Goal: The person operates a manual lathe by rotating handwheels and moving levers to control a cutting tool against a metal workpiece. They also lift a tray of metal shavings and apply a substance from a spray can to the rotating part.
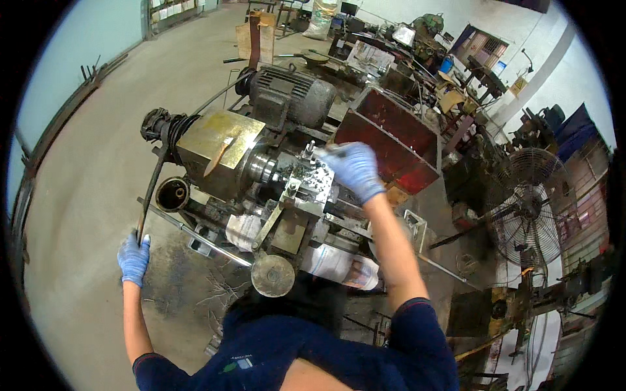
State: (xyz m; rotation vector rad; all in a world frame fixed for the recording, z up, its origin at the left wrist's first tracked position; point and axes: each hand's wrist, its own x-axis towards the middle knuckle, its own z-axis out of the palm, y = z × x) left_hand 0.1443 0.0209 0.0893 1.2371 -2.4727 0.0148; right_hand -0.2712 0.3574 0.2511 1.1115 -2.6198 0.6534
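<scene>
My left hand, in a blue glove, is closed around the lower end of a long dark lever. This lever slants up beside the headstock of a lathe. My right hand, gloved too, is at the far side of the tool slide, which is strewn with metal chips. Its fingers curl by a bolt on the slide; what they grip, if anything, is hidden. The shiny chuck sits left of the slide. A brush with a wooden handle lies on the headstock cover.
A large motor stands behind the headstock, and a red metal box is beyond my right hand. Close to me are a round handwheel and a long steel bar. An open pot sits at left, a caged fan at right.
</scene>
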